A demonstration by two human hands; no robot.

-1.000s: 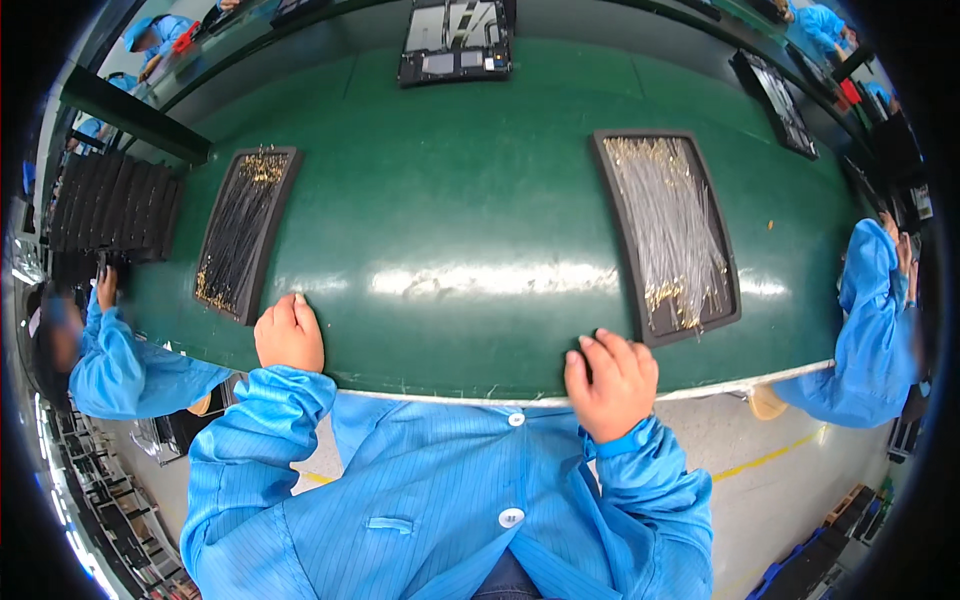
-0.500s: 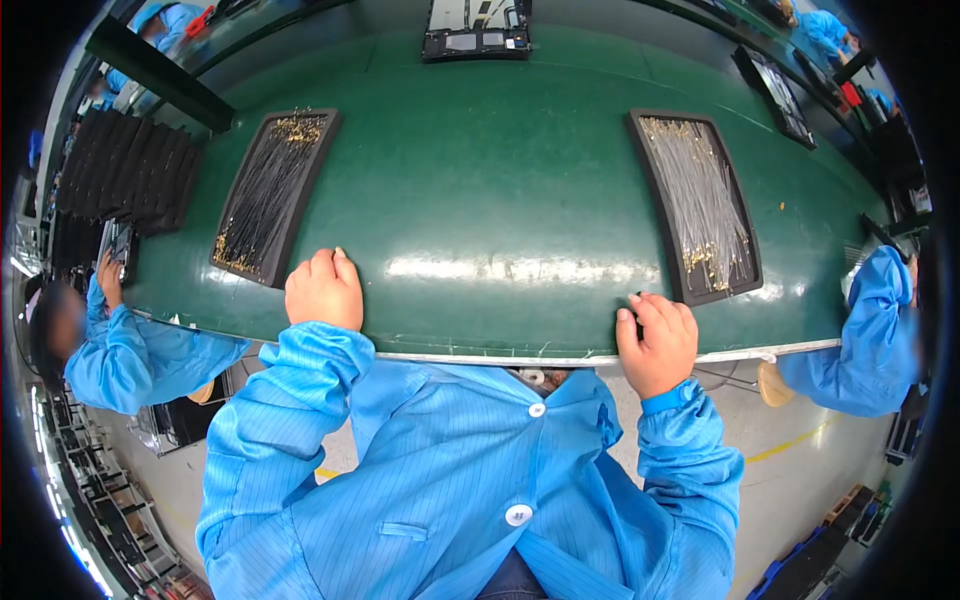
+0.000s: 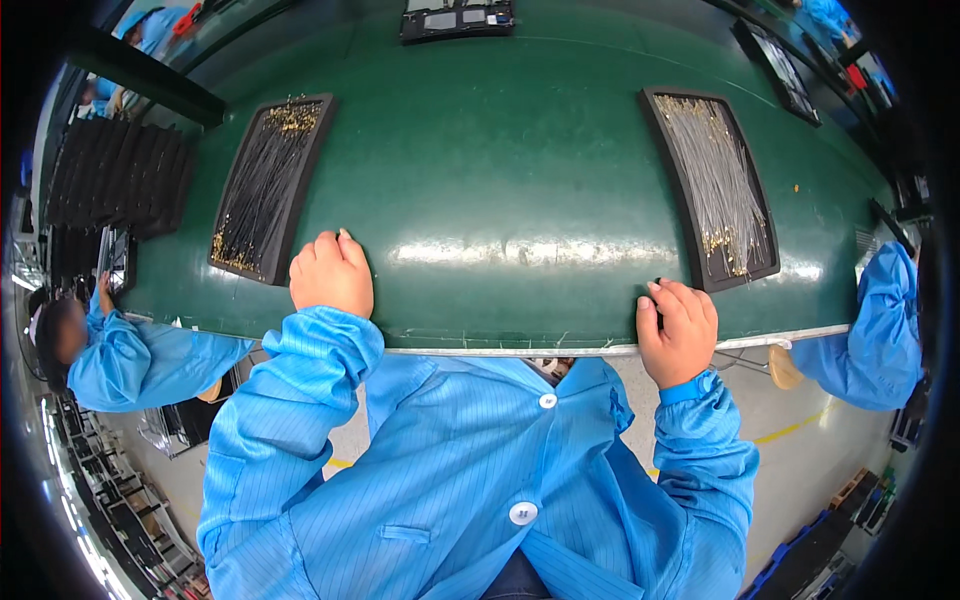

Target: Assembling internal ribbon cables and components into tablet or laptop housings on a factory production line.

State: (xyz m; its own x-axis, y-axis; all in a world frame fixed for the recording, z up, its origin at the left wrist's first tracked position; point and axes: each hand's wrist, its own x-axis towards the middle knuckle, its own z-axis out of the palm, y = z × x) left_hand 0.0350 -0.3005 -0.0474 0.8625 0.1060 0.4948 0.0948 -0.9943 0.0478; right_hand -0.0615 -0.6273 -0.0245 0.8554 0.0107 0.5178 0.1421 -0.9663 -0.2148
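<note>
My left hand (image 3: 332, 275) rests on the green table near its front edge, fingers curled in and nothing seen in them. Just beyond it lies a dark tray (image 3: 305, 170) of thin black cables (image 3: 268, 185) with gold-coloured ends. On the right, my right hand (image 3: 678, 332) lies at the table edge, its fingers loosely bent and the thumb apart, holding nothing. A second dark tray (image 3: 757, 185), close to its fingertips, carries thin pale grey cables (image 3: 712, 170) with gold-coloured ends. Neither hand is inside a tray.
An opened flat electronic device (image 3: 458, 22) lies at the far middle of the green table (image 3: 480, 170). Another flat device (image 3: 778, 72) is at the far right. Stacked black trays (image 3: 118, 175) stand at the left. Co-workers in blue sit left (image 3: 150, 365) and right (image 3: 865, 340).
The whole view has shifted slightly, with the far device now nearer the top rim. Both hands stay resting by the table edge. The left co-worker's hand has moved a little.
</note>
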